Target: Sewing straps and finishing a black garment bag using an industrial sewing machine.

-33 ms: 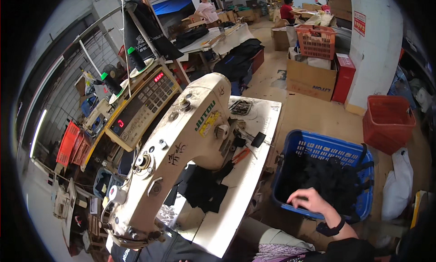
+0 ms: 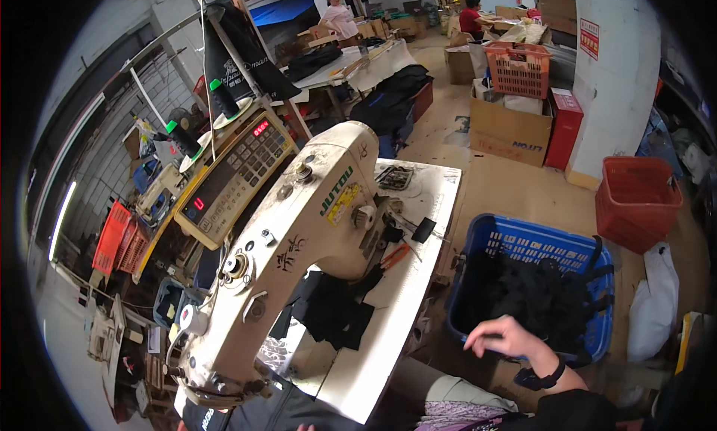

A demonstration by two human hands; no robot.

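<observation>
My right hand [image 2: 502, 336] hovers over the near rim of a blue plastic basket [image 2: 538, 233], its fingers loosely bent and apart, with nothing visible in them. Black fabric pieces [image 2: 523, 289] fill the basket. Of my left hand [image 2: 306, 428] only fingertips show at the lower edge, beside dark cloth [image 2: 299, 408]; the rest is hidden. A white sewing machine [image 2: 299, 229] stands in front of me. Black cloth pieces [image 2: 332, 308] lie under its arm on the white table [image 2: 396, 326]. Orange-handled snips [image 2: 394, 256] rest near the machine's head.
A control panel [image 2: 239, 177] and black thread cones [image 2: 222, 97] sit behind the machine. Beyond the basket stand a red basket [image 2: 638, 203], a cardboard box [image 2: 511, 132] and a pillar [image 2: 616, 80]. A white sack [image 2: 653, 304] lies at right. Two people are in the background.
My right hand has shifted slightly left and down along the basket rim. At the lower edge, a little more of my left fingertips shows. The panel's red display has changed.
</observation>
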